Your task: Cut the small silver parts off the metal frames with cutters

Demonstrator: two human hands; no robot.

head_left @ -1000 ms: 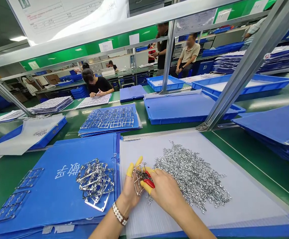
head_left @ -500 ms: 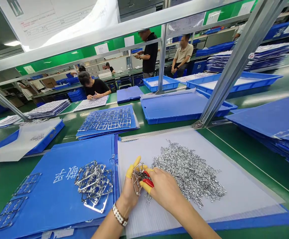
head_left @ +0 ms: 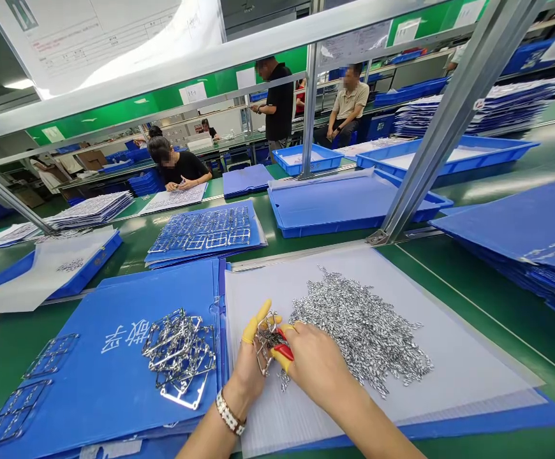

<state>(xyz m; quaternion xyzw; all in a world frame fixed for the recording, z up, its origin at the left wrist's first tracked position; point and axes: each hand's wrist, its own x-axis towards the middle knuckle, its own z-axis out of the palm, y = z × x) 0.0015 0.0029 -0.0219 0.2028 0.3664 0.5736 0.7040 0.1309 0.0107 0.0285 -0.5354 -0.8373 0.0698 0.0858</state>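
My left hand (head_left: pixel 247 364), with yellow finger cots and a bracelet at the wrist, is closed around a shiny metal frame (head_left: pixel 261 362). Red-handled pliers (head_left: pixel 284 352) are in my right hand (head_left: pixel 320 366), which also wears yellow finger cots. Their jaws are inside the frame, mostly hidden by my fingers. Just beyond my right hand, a heap of small silver metal pieces (head_left: pixel 368 331) lies on a translucent white sheet (head_left: pixel 450 357). To the left of my hands, a tangled pile of metal frames (head_left: pixel 182 357) rests on a blue sheet (head_left: pixel 110 389).
Two gridded metal frames (head_left: pixel 14 411) lie at the blue sheet's left edge. Behind are a stack topped with frames (head_left: pixel 201 229), a blue tray (head_left: pixel 325 226) and a slanted metal post (head_left: pixel 430 146). Blue sheets (head_left: pixel 521 223) are stacked right. A seated person (head_left: pixel 182 167) works across the table.
Both hands, the frame and the pliers hold almost the same position. The view has shifted slightly. In the background, the standing person has moved a little to the left.
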